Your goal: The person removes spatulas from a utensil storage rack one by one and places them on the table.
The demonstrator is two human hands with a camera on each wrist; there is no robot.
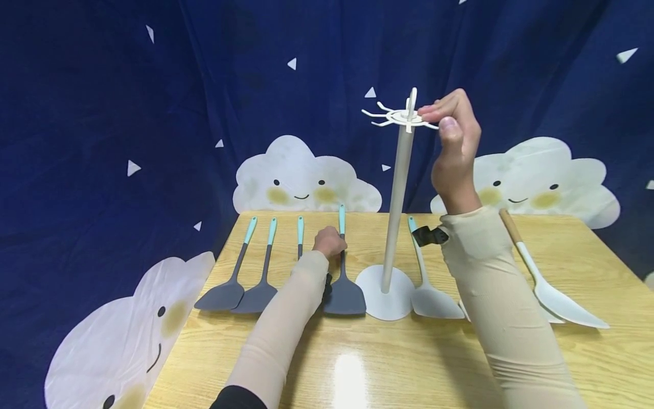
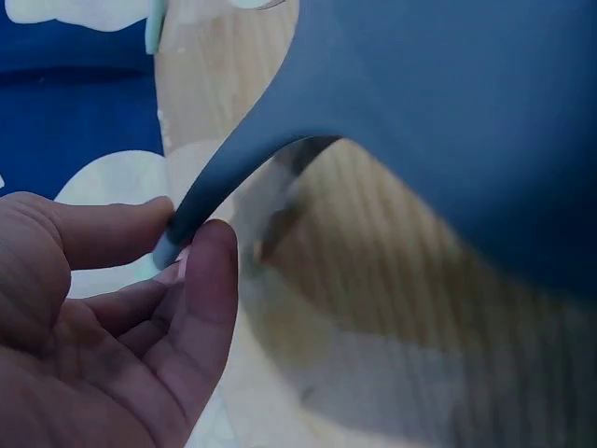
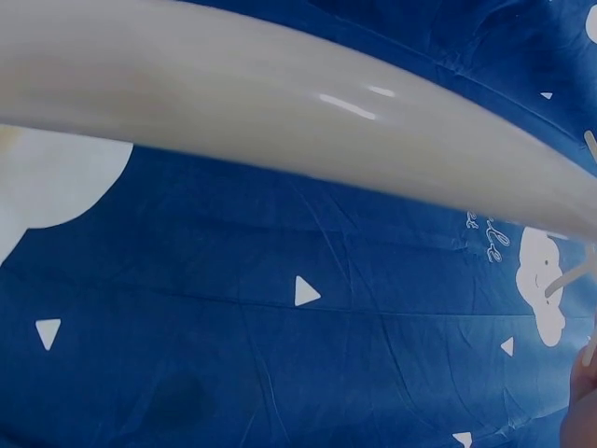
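A dark grey spatula with a mint handle end lies on the table, just left of a white utensil stand. My left hand pinches its shaft between thumb and fingers; the left wrist view shows the spatula's broad head large and close. At the top of the stand, a hook ring spreads several thin hooks. My right hand is raised there, fingertips and thumb pinching a hook on the ring's right side. In the right wrist view, the pole crosses the frame and only part of that hand shows.
More dark grey spatulas with mint handles lie to the left on the wooden table. Right of the stand's round base lie a pale spatula and a white wooden-handled turner. A blue curtain hangs behind.
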